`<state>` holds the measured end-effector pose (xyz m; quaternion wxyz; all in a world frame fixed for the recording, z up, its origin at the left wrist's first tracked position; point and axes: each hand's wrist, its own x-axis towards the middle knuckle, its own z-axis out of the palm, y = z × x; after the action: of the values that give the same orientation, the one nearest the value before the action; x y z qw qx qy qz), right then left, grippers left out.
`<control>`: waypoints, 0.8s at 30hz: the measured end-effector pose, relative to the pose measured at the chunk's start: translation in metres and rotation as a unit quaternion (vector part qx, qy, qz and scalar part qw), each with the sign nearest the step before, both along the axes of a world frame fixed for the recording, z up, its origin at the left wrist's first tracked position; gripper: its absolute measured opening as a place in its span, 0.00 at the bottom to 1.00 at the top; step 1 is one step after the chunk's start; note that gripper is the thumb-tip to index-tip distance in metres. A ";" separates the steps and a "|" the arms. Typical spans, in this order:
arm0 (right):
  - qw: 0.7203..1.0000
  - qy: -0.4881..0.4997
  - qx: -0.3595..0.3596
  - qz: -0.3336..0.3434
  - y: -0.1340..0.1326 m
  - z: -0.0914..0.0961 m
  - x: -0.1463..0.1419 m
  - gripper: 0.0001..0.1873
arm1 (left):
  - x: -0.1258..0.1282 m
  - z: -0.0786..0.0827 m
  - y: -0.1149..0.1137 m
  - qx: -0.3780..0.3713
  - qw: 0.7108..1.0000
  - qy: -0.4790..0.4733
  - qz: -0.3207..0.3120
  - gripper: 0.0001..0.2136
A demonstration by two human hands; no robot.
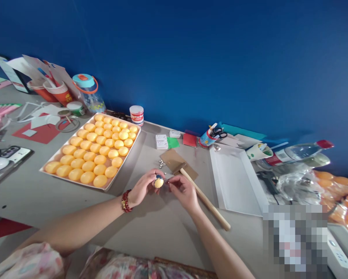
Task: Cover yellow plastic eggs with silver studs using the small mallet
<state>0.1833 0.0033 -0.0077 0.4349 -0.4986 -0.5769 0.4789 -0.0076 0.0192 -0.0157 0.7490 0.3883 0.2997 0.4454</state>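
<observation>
My left hand is closed around a small round thing, pale yellow in front with a shiny dark and silvery upper part. Its exact kind I cannot make out. Close beside it, my right hand has thumb and forefinger pinched together; whatever is between them is too small to name. Just beyond the hands lies a little cluster of shiny silver beads. A hammer with a pale wooden handle rests to the right, its head on a piece of brown cardboard.
At left stands a shallow white tray with rows of orange balls. A long white box lies at right, near a clear bottle and bagged orange balls. Small white boxes and a scissors cup line the blue wall.
</observation>
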 end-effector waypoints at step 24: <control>0.971 0.217 -0.096 0.040 -0.004 0.021 0.001 0.08 | 0.007 0.010 -0.001 0.095 0.995 -0.001 -0.028 0.16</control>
<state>0.1841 -0.0012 0.0130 0.4798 -0.3989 -0.4397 0.6460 -0.0005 0.0183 -0.0061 0.7211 0.4655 0.2444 0.4511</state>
